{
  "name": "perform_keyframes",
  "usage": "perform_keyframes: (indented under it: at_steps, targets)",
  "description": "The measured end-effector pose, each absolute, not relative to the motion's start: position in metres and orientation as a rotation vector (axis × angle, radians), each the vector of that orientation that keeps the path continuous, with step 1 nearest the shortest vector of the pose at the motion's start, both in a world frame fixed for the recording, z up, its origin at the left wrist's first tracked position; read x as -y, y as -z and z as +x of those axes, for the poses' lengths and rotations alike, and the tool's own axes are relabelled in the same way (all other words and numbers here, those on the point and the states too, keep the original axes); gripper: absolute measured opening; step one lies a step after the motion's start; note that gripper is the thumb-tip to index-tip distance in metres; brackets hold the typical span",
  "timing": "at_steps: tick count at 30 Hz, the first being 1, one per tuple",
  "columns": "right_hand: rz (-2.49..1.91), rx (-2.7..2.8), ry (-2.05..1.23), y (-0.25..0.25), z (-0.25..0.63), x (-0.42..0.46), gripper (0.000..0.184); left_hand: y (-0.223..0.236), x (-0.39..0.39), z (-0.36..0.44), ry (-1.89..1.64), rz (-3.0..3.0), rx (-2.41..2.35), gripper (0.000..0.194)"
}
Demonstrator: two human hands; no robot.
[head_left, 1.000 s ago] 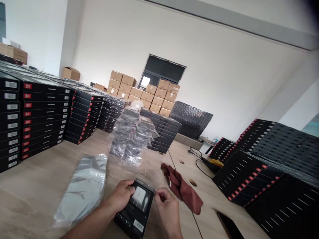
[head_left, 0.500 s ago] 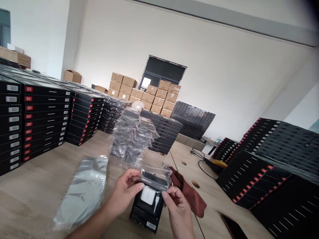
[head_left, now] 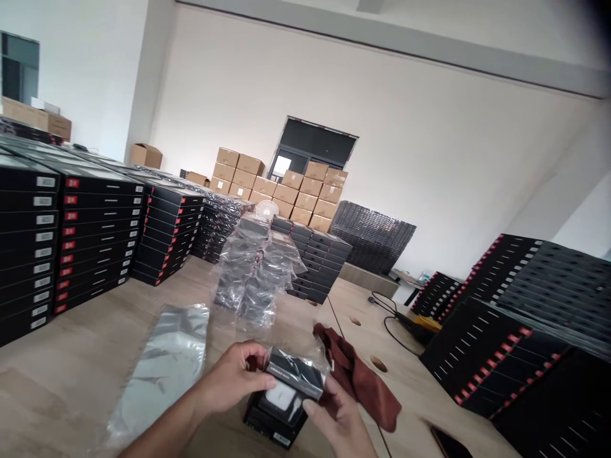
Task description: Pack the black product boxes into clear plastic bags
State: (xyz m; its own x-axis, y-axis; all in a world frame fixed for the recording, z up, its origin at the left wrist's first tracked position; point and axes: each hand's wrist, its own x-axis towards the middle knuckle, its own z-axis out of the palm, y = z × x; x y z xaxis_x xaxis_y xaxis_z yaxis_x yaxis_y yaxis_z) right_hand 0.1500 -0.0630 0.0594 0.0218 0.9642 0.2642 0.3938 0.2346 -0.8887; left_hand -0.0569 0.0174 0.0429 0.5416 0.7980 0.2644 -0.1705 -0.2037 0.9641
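Between my hands is a black retail box with a white charger and cable pictured or shown on its front, partly inside a clear plastic bag. My left hand pinches its left upper edge between thumb and fingers. On the other side, my right hand grips the right edge, thumb on the front, the other fingers partly hidden behind. The box tilts, its top end facing me. Another black surface shows beneath it; whether this is a second box I cannot tell. A brown cloth lies beside my right hand.
Flat clear bags lie on the wooden table at left. Bagged boxes stand ahead, with stacked black boxes left and more black boxes right. A phone rests at the front right, a black cable farther back.
The box has tipped so that its top end shows more and its front less. Both hands keep their hold and sit slightly lower in view. The camera view has shifted a little.
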Motion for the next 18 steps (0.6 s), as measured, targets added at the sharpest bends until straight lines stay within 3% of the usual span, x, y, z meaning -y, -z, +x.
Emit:
perform_keyframes:
  at_steps: [10,14,18]
  targets:
    - [-1.418,1.649,-0.637,-0.0579,0.1535,0.0629,0.033,-0.0395,-0.0218,-0.0601,-0.889,1.573,-0.577,0.019]
    - [-1.362,1.632,-0.626,-0.0599,0.1559,0.0636,0.029,-0.043,-0.0195,-0.061,-0.953,1.595,-0.618,0.03]
    - [-1.392,1.657,-0.656,-0.0546,0.1573,0.0618,0.029,-0.0424,-0.0197,-0.0627,-0.894,1.626,-0.677,0.025]
